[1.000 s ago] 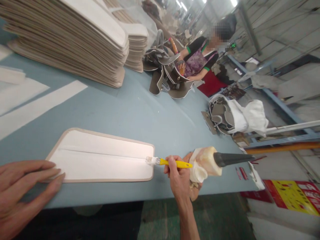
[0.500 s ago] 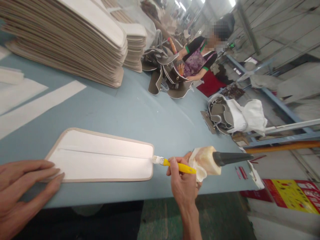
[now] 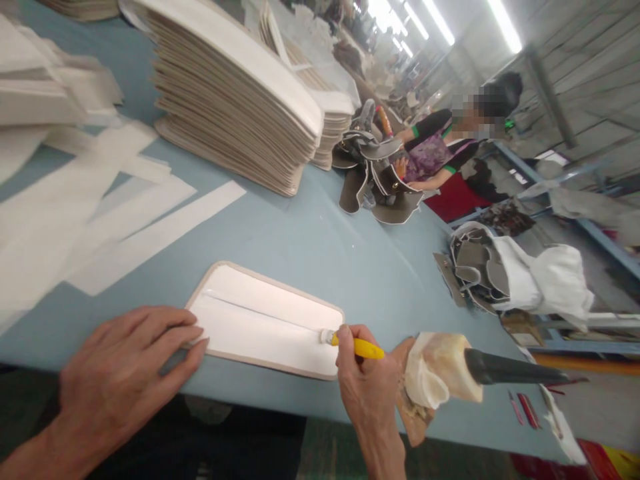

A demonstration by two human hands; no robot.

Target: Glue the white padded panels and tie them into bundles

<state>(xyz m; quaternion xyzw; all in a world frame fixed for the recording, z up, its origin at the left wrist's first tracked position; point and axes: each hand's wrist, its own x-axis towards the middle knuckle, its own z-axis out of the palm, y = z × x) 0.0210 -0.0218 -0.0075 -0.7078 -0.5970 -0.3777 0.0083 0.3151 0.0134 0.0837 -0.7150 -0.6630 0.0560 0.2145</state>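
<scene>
A white panel (image 3: 270,333) with a beige edge lies on the blue-grey table. Fingertips of my left hand (image 3: 135,367) rest on its left end, the fingers spread and holding nothing. In my right hand (image 3: 367,380) is a yellow-handled brush (image 3: 367,349), pinched between thumb and fingers. Its whitish bristles touch the panel near the right end, by the end of the dark centre line. Just right of that hand stands a glue-coated container (image 3: 445,367) with a dark cone on it.
Tall stacks of similar panels (image 3: 240,100) stand at the back left. White strips (image 3: 165,220) lie at the left. Across the table (image 3: 310,247), a person (image 3: 440,150) handles grey bag pieces (image 3: 380,173). A white sack (image 3: 540,280) of bag pieces sits at the right.
The view has shifted left, so things appear farther right. The brush has moved from the panel's right edge inward onto its white surface. My left hand still rests on the left end.
</scene>
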